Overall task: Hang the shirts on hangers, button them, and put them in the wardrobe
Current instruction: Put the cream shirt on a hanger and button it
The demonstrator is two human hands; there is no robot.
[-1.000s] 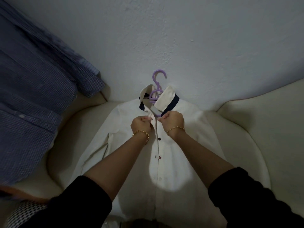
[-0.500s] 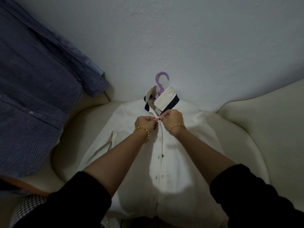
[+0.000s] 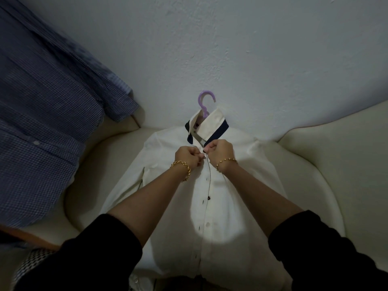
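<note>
One cream shirt (image 3: 237,206), collar edged in navy, dark buttons down the front band. It lies face up on a cream seat (image 3: 340,164), collar end against the wall (image 3: 252,49). One purple hanger (image 3: 203,102) inside it, hook showing above the collar. Left hand (image 3: 187,156) and right hand (image 3: 220,150), fingers curled, each pinch a front edge just below the collar, fingertips nearly meeting. One blue checked shirt (image 3: 46,127) draped at the seat's left side, apart from the cream shirt. Bare cushion shows along both shirt sides.
</note>
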